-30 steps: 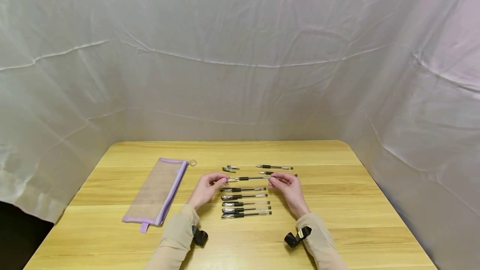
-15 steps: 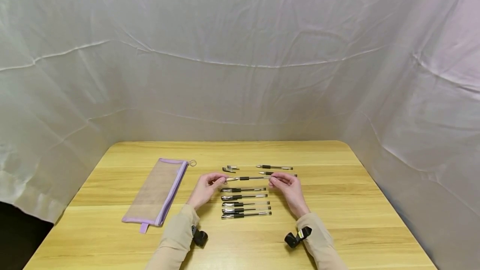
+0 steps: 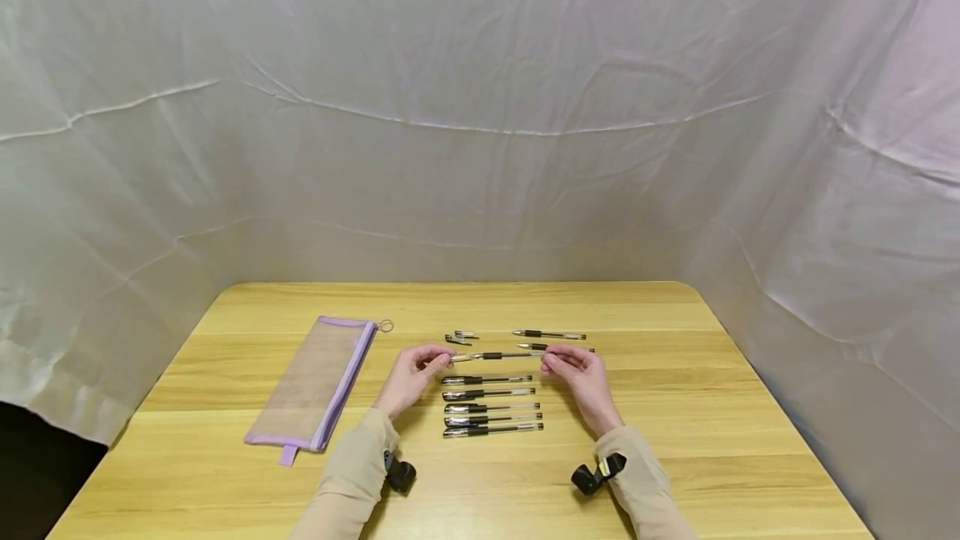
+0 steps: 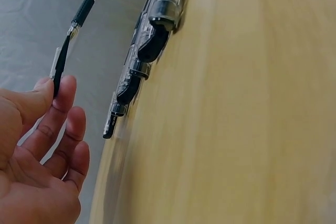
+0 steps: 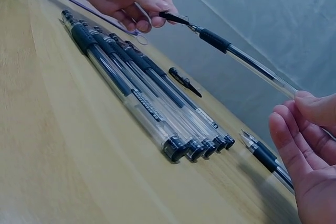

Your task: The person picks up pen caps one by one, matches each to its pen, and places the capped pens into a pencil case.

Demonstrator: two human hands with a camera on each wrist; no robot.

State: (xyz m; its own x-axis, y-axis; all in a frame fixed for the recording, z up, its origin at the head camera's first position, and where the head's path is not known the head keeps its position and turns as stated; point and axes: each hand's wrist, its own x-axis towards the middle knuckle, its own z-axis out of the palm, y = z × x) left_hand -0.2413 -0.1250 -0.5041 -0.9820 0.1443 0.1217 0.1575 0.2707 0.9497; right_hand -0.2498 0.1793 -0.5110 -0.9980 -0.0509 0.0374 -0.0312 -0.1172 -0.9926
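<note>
My left hand (image 3: 411,375) pinches the black-clipped clear cap (image 4: 61,66) of a gel pen between thumb and forefinger. My right hand (image 3: 579,380) pinches the rear end of the same gel pen (image 3: 492,356), so it spans level between both hands above the table. In the right wrist view the pen's tip is by the mouth of the cap; whether it is still inside is hard to tell. Below the hands, several capped gel pens (image 3: 480,394) lie in a row. Beyond are two uncapped pens (image 3: 549,334) and two loose caps (image 3: 459,337).
A purple-edged mesh zip pouch (image 3: 311,386) with a ring lies left of my left hand on the wooden table (image 3: 480,490). Grey fabric (image 3: 450,190) hangs behind the table and along its sides.
My right hand has shifted slightly right, and the pen's barrel and black grip with it. My left hand with the cap stays nearly still.
</note>
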